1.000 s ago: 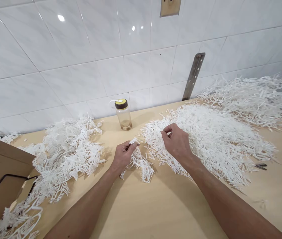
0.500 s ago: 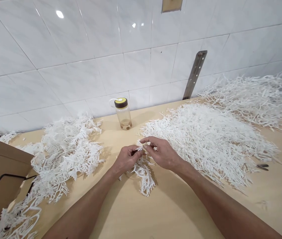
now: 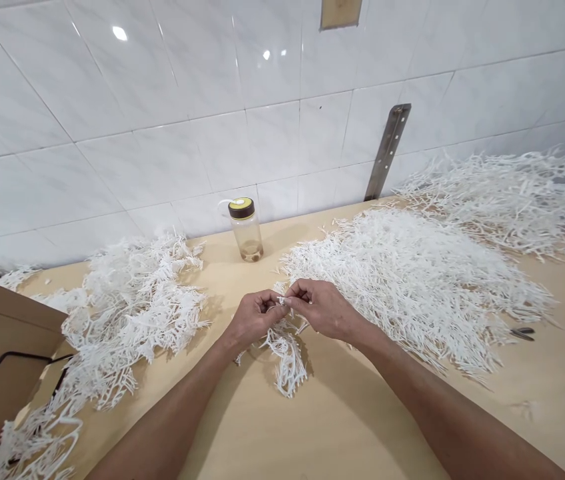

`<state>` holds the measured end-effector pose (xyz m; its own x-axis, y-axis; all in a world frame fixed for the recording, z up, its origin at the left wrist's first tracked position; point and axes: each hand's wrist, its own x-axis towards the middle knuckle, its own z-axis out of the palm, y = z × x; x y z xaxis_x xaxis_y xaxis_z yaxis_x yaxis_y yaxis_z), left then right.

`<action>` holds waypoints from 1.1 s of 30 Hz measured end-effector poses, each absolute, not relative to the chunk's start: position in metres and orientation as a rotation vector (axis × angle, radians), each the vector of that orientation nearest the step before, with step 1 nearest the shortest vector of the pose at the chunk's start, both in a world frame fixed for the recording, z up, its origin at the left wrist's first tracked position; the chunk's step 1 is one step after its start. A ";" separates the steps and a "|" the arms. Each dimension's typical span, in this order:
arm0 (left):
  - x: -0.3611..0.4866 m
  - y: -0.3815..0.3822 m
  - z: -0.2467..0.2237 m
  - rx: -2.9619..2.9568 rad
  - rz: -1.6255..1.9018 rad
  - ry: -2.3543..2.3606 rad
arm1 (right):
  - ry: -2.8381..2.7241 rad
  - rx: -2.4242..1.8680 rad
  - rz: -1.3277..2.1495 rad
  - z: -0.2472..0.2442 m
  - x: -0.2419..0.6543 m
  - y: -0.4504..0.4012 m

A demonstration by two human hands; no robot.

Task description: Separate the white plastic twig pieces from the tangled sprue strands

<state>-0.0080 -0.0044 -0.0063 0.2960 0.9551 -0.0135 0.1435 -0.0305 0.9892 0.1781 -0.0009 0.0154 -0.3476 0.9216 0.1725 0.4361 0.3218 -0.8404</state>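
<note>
My left hand (image 3: 256, 316) is closed round a bunch of thin white branched strands (image 3: 290, 363), which look like plastic. The bunch hangs from under the fingers and rests on the table. My right hand (image 3: 323, 308) pinches small white strand ends between thumb and fingertips, right against the left fingertips. Just right of that hand spreads a large pile of short white strands (image 3: 407, 280). Left of my left hand lies a tangled heap of white branched strands (image 3: 137, 300). The exact grip point is partly hidden by the fingers.
A clear bottle (image 3: 246, 230) with a dark and yellow-green lid stands behind my hands. Longer white strands (image 3: 517, 197) lie at the back right. A small dark-handled tool (image 3: 523, 333) lies by the pile. A cardboard box (image 3: 10, 347) stands at the left. A tiled wall (image 3: 172, 160) rises behind.
My right fingertips have closed from a loosely open curl into a pinch on the white strand ends. The left hand has stayed nearly in place; the view has shifted slightly.
</note>
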 end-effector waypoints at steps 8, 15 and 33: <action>-0.010 -0.004 0.000 1.203 0.961 0.970 | -1.717 -1.169 1.261 0.012 0.180 0.001; -0.010 -0.003 0.000 1.232 0.913 0.959 | -1.751 -1.180 1.247 0.017 0.184 0.000; -0.008 -0.008 -0.002 1.390 0.904 1.047 | -1.908 -1.304 1.095 0.018 0.183 0.001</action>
<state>-0.0078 -0.0076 -0.0019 0.3131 0.9488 -0.0428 0.0957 0.0133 0.9953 0.1833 0.0005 0.0180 -0.3577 0.9338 0.0109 0.4615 0.1869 -0.8672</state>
